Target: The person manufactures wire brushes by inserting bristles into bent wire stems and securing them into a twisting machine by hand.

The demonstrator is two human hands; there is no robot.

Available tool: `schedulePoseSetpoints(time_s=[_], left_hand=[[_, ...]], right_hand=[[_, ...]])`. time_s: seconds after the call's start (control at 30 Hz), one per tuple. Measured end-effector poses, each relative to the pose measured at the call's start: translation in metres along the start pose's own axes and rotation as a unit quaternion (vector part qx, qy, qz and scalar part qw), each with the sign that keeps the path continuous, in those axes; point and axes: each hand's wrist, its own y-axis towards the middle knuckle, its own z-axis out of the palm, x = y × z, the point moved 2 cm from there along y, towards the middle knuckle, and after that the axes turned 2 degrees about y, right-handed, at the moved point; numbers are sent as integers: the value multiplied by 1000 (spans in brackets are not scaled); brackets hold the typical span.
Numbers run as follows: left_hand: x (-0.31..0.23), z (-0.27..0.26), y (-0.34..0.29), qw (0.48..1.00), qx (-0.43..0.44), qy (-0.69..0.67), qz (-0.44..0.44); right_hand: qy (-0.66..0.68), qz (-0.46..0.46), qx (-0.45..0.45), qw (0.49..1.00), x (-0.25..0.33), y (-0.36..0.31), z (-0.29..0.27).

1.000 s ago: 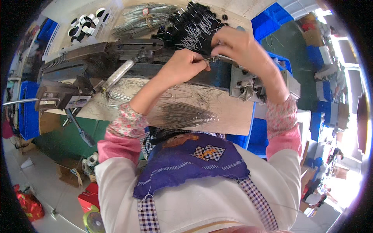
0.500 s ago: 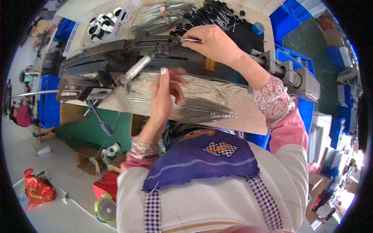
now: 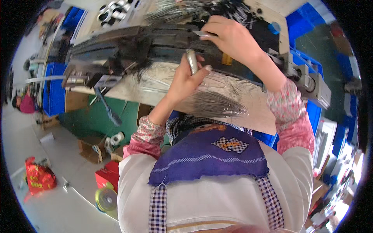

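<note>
Left hand [image 3: 186,79] has risen, now gripping the metal handle [image 3: 191,61].

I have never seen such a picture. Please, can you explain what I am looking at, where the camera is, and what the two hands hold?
The camera sits on a person's head and looks down, so you see their apron and both forearms. The round lens bends straight edges. The left hand grips a silvery metal handle. The right hand reaches up to a long dark machine and pinches a small thin metal piece. On the workbench lies a bundle of thin metal wires. Blue crates stand beside it.
</note>
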Motion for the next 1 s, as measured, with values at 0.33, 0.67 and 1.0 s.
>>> schedulePoseSetpoints(time_s=[0.33,0.67,1.0], left_hand=[[51,-167,-38,925,-320,-166,-121],[23,-67,-26,910,-265,-303,99],[-23,83,45,923,120,-330,-156]], right_hand=[[-201,272,120,933,-26,-90,32],[0,195,82,977,32,-113,-44],[9,294,-78,953,42,-110,-113]])
